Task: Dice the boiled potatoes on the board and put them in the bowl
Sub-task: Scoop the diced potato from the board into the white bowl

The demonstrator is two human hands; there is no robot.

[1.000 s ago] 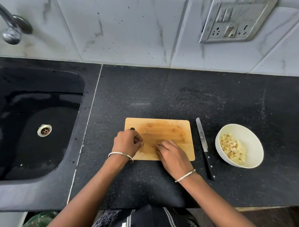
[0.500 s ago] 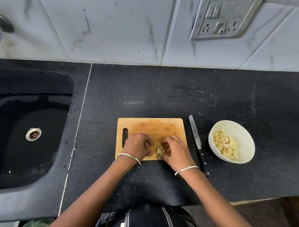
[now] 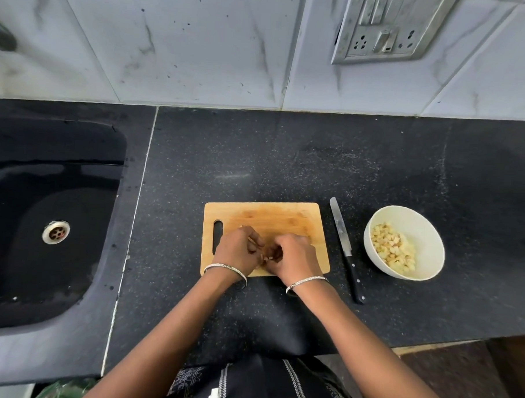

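Cupping potato dice point(image 3: 268, 258), seemingly, board point(image 3: 269, 215) lengthwise left-right

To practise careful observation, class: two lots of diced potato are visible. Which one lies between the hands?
The small lot on the board, cupped between left hand and right hand; the larger lot lies untouched in the white bowl.

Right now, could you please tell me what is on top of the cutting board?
Near the front edge of the cutting board, the left hand and right hand cup a few potato pieces between them. Anything more under the palms is hidden.
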